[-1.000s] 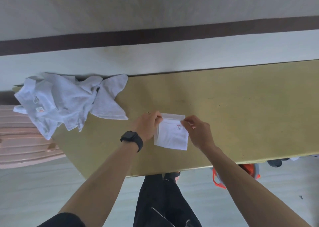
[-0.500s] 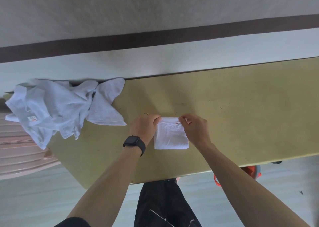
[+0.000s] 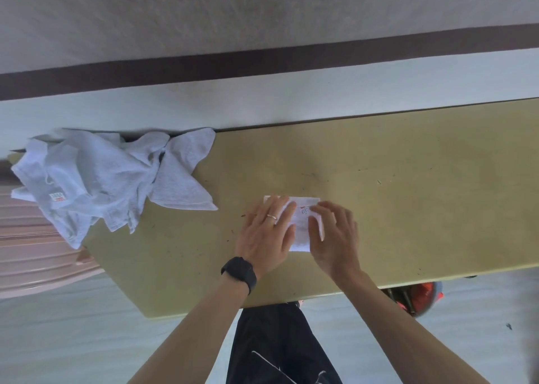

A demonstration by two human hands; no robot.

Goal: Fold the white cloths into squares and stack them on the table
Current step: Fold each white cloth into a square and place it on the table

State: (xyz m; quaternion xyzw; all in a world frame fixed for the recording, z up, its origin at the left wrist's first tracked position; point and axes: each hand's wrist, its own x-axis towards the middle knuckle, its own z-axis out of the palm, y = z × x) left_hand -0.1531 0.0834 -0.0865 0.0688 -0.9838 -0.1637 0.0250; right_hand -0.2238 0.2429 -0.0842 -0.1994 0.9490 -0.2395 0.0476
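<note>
Yellow table [image 3: 408, 194]: a folded cloth [image 3: 303, 226] is pressed flat by the left hand [image 3: 267, 237] and right hand [image 3: 335, 237], fingers straight; unfolded cloths [image 3: 102, 179] are heaped well apart.

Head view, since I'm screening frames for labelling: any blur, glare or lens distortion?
In the head view, the right hand looks slightly smeared on the folded cloth; edges of the table look skewed by the wide lens; light is soft, with no hard shadows or glare.
</note>
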